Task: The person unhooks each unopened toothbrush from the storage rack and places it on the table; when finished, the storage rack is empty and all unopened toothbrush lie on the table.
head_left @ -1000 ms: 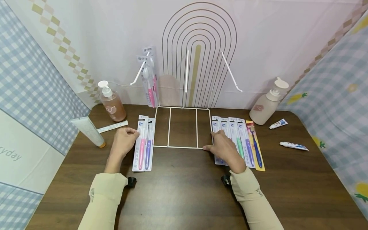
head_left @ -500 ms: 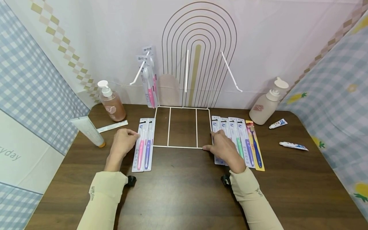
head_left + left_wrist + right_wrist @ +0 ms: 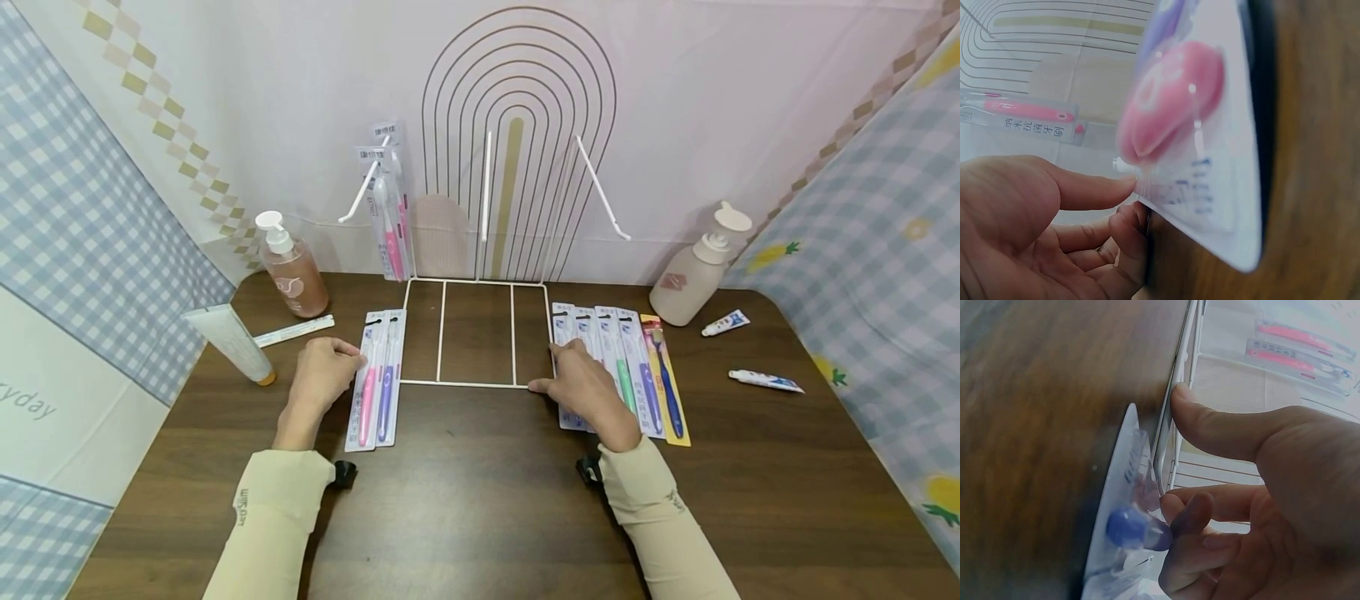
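Observation:
My left hand [image 3: 324,377] pinches the left edge of a packaged pink toothbrush [image 3: 367,392] between thumb and fingertips; the left wrist view shows the thumb [image 3: 1100,189] at the card's edge. That pack lies on the table, slightly overlapping a packaged purple toothbrush [image 3: 387,392]. My right hand [image 3: 588,385] holds the near right corner of a white wire display rack [image 3: 480,384], thumb [image 3: 1210,428] and index finger on its base wire. Under and beside that hand lie several packaged toothbrushes [image 3: 642,379], partly hidden by it.
Packaged pink toothbrushes [image 3: 392,217] hang on the rack's left hook; the middle [image 3: 487,187] and right [image 3: 602,190] hooks project forward. Pump bottles [image 3: 294,271] [image 3: 690,271] stand at both sides. A white tube [image 3: 231,343] stands left; small toothpaste tubes [image 3: 767,382] lie right.
My left hand has drawn the pink toothbrush pack slightly toward me, so its top is now about level with the purple one's. My right hand has stayed at the rack's corner.

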`<state>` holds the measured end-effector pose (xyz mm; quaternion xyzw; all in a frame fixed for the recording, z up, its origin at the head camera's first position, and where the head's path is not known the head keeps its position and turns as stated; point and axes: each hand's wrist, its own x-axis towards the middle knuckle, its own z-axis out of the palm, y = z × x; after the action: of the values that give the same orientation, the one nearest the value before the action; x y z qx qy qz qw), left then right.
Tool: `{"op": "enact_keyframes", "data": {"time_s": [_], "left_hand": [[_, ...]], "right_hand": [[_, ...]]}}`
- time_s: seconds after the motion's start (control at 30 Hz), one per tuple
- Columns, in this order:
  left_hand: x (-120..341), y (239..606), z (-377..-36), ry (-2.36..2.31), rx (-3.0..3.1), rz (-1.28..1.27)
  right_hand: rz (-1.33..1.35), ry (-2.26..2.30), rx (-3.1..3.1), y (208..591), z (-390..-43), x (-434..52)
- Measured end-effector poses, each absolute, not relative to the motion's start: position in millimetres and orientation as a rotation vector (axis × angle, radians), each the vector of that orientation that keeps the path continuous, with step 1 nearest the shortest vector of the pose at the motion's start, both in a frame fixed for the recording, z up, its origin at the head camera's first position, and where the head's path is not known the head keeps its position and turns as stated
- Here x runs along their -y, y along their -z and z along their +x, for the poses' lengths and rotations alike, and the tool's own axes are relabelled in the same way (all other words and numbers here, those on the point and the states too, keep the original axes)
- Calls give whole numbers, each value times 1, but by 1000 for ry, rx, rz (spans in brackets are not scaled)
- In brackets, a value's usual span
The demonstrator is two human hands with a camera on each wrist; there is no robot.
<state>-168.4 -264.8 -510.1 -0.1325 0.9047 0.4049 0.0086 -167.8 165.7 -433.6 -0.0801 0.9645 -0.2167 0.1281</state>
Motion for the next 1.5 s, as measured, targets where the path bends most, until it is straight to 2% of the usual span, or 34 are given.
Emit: {"op": "enact_keyframes", "data": {"time_s": [0.03, 0.2, 0.3, 0.6, 0.73, 0.97, 1.2, 1.33, 1.5], "left_hand": [[264, 510, -169, -1252, -2839, -407], [262, 511, -170, -1213, -2859, -393], [261, 511, -172, -1202, -2857, -397], [258, 504, -178, -1162, -2906, -366], [245, 476, -185, -1211, -2989, -328], [198, 369, -181, -1448, -3025, -276], [205, 370, -233, -1614, -3119, -298], [203, 358, -239, -1706, -3104, -330], [188, 329, -218, -1743, -3105, -310]], "right_hand": [[-220, 629, -2790, 428, -167, -164], [-224, 623, -2809, 462, -185, -178], [-238, 624, -2825, 468, -188, -180], [-235, 648, -2812, 433, -169, -169], [-226, 636, -2803, 426, -165, -166], [-237, 641, -2818, 434, -169, -169], [-225, 653, -2803, 438, -170, -169], [-210, 655, -2803, 450, -177, -172], [-232, 621, -2828, 476, -190, -180]]}}
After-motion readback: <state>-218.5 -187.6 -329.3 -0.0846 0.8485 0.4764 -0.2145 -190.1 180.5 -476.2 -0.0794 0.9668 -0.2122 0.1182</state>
